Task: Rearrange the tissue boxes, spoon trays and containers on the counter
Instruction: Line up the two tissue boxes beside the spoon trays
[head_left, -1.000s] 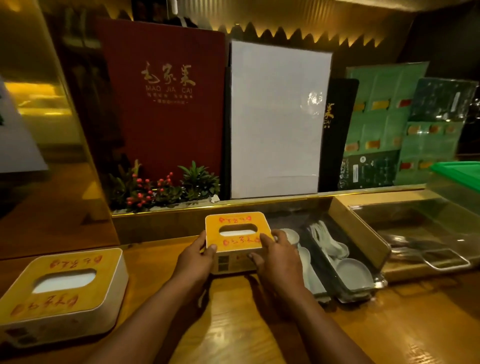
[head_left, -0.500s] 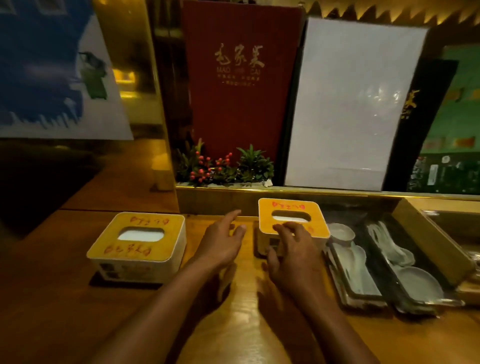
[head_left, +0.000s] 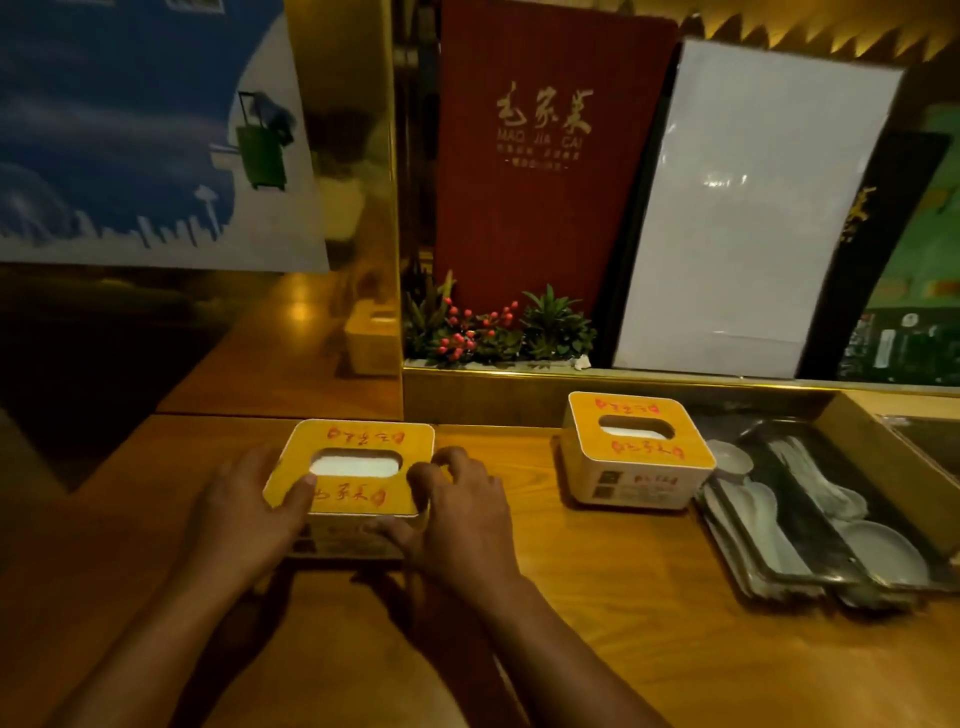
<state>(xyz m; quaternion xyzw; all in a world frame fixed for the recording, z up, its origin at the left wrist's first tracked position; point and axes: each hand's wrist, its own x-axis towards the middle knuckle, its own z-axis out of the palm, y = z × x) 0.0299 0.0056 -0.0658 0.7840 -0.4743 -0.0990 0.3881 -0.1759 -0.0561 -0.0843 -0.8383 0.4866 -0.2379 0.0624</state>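
A white tissue box with a yellow lid and red writing, the left tissue box (head_left: 358, 470), sits on the wooden counter (head_left: 649, 623) in front of me. My left hand (head_left: 247, 512) clasps its left side, thumb on the lid. My right hand (head_left: 457, 514) clasps its right side and front corner. A second, matching tissue box (head_left: 636, 449) stands apart to the right, untouched. Just right of it lie two dark spoon trays (head_left: 821, 525) holding several white ceramic spoons and small dishes.
A raised ledge runs behind the counter with a red menu (head_left: 540, 156), a white board (head_left: 748, 208), and a small planter with red berries (head_left: 493, 332). A mirrored gold panel (head_left: 337, 208) stands at the back left. A wooden-edged container (head_left: 883, 441) lies far right.
Both hands let go of the right tissue box and moved left onto the left tissue box, which they now hold. The view swung left.
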